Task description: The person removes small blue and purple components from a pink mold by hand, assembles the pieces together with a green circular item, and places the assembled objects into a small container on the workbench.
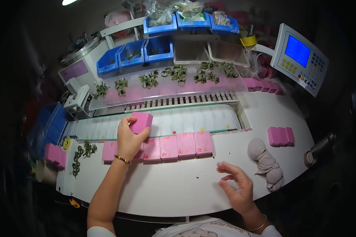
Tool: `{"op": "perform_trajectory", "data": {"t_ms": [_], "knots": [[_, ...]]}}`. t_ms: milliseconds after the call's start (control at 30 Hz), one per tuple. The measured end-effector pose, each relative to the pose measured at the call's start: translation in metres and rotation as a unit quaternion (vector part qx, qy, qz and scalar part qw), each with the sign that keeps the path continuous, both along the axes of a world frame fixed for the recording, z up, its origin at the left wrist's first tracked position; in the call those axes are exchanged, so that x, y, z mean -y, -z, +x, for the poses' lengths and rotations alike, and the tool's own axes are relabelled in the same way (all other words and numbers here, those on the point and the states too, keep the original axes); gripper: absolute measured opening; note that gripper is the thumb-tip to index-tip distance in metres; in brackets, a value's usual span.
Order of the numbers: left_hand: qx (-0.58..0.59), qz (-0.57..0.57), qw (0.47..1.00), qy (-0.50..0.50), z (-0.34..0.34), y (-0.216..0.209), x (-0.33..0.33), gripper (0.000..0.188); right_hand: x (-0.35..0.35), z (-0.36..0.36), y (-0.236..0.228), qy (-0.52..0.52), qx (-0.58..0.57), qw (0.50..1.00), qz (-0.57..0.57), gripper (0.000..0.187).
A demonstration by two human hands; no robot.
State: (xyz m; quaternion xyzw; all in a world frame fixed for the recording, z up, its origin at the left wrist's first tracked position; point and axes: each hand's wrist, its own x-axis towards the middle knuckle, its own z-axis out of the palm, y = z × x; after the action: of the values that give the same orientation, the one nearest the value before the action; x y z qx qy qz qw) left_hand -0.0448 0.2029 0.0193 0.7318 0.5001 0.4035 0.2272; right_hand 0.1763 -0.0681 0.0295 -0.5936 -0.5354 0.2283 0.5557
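Note:
My left hand [131, 136] grips a pink block [141, 122], thumb on one side and fingers on the other, raised over the edge of the white strip. Below it, a row of pink blocks [169, 147] with red handwriting stands along the front of the strip; my hand and wrist partly hide the blocks at its left. My right hand [237, 185] hovers over the white table at the right, fingers loosely bent and apart from the thumb, holding nothing. Nearest to it lies a grey-white cloth bundle [266, 164].
Green ring-like pieces lie in clusters on a translucent shelf [106, 102] and at the table's left [77, 160]. Behind are blue bins [159, 48] and clear trays. A control panel [300, 57] juts in at right. More pink blocks [281, 136] stand at right.

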Motion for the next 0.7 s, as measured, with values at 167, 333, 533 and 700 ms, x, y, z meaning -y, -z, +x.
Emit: {"op": "perform_trajectory", "data": {"t_ms": [167, 333, 533, 700], "knots": [[-0.128, 0.069, 0.989, -0.012, 0.016, 0.031, -0.039, 0.054, 0.011, 0.054, -0.005, 0.173, 0.132, 0.974, 0.056, 0.043], [-0.161, 0.073, 0.983, -0.046, 0.014, 0.042, -0.062, 0.048, 0.039, 0.149, -0.020, 0.344, 0.287, 0.894, -0.003, 0.048], [-0.191, 0.116, 0.974, -0.028, -0.003, 0.018, 0.000, 0.045, 0.074, 0.243, -0.009, 0.362, 0.300, 0.858, -0.208, 0.079], [-0.184, 0.142, 0.972, 0.035, -0.007, 0.005, 0.068, 0.041, 0.047, 0.265, -0.011, 0.227, 0.335, 0.837, -0.368, 0.110]]}}
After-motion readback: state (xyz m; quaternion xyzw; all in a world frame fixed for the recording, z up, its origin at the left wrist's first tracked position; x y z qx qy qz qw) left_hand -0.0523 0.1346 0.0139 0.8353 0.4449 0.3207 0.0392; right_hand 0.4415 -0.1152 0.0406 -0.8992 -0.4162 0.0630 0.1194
